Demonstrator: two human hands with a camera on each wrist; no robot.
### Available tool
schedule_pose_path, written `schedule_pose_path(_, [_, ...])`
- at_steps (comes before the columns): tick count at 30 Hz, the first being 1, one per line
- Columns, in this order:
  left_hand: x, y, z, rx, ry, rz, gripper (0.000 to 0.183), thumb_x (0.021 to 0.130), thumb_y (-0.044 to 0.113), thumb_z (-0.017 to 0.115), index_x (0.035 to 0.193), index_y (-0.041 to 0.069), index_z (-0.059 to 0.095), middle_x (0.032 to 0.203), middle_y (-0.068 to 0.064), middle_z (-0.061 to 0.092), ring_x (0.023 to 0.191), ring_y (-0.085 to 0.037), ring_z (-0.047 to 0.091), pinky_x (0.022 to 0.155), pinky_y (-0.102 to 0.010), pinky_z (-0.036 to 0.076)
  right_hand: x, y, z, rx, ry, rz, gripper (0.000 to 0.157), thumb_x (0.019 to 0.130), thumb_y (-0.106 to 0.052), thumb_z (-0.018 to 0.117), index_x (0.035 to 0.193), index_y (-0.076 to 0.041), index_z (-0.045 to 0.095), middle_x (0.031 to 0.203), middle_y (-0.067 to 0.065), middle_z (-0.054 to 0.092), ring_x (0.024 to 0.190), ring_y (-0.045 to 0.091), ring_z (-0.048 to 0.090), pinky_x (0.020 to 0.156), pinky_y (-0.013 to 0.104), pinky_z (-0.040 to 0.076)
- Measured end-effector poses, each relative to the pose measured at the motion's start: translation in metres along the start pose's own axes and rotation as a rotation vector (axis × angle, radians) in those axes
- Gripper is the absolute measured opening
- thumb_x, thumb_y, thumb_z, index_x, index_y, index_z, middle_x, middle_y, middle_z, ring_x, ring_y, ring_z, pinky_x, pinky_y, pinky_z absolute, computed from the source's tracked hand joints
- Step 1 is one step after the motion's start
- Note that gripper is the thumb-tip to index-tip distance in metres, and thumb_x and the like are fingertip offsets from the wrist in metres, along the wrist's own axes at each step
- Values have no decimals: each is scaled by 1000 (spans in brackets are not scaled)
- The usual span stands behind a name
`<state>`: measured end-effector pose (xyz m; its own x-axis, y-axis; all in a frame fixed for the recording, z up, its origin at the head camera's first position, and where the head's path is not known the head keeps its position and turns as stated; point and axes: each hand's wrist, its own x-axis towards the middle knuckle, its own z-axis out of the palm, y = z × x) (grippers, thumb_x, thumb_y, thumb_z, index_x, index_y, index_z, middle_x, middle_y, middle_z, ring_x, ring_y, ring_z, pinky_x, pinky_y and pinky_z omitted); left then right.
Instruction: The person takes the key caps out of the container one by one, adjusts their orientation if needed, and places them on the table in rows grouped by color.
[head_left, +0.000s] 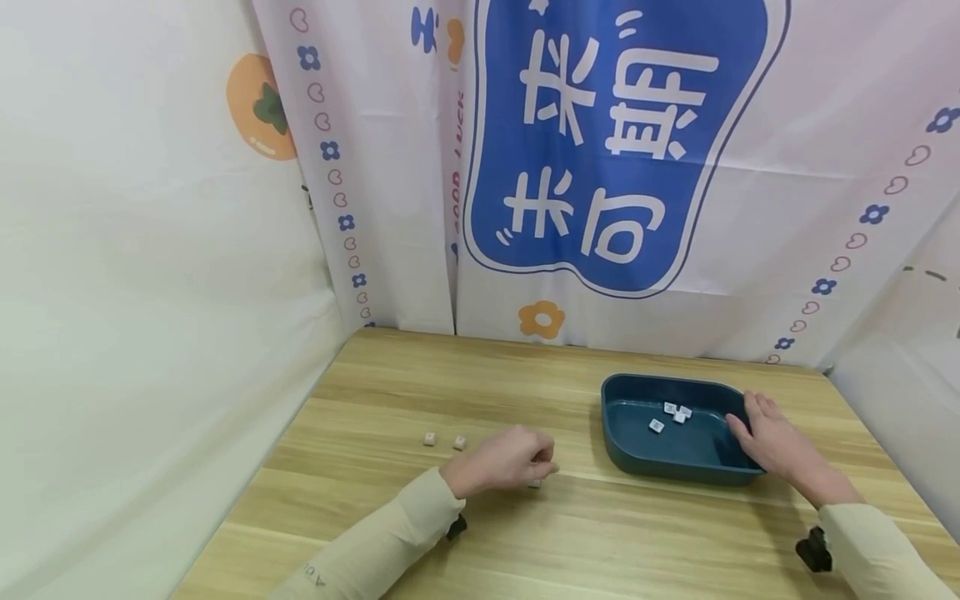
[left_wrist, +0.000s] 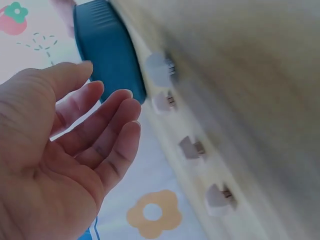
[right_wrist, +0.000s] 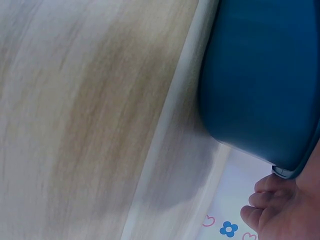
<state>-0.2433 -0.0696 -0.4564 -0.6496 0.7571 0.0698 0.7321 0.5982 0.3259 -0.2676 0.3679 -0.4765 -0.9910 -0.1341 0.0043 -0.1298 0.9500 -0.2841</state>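
Note:
My left hand hovers low over the wooden table, fingers loosely bent and thumb apart, holding nothing visible. Under its fingertips a small white keycap-like piece is partly covered. Two similar pieces, one on the left and one nearer the wrist, sit behind the hand. Seen from the left wrist, several of these pieces form a row on the tabletop. My right hand grips the right rim of a dark teal tray, thumb over the inner side. Several white pieces lie in the tray.
The wooden table meets a printed curtain at its back edge. White cloth hangs on the left side. A small black device is strapped at the right wrist.

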Motion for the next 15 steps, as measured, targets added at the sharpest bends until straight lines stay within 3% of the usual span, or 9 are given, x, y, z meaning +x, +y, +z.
schedule_pose_path(4, [4,2,-5,-47,7,-15,17,100,28,58,86,19,61,71,14,56,54,4,43,49,-12,38,0,0,0,-6,-7,4,80,106,-45,31,144,23,12,146,49,13,137,62,14,109,69,18])
schedule_pose_path(15, [19,13,-11,-45,32,52,16,101,26,55,89,18,63,71,13,57,54,4,42,51,-10,38,1,0,2,-21,12,3,80,106,-44,32,144,23,14,145,49,16,136,62,17,109,69,20])
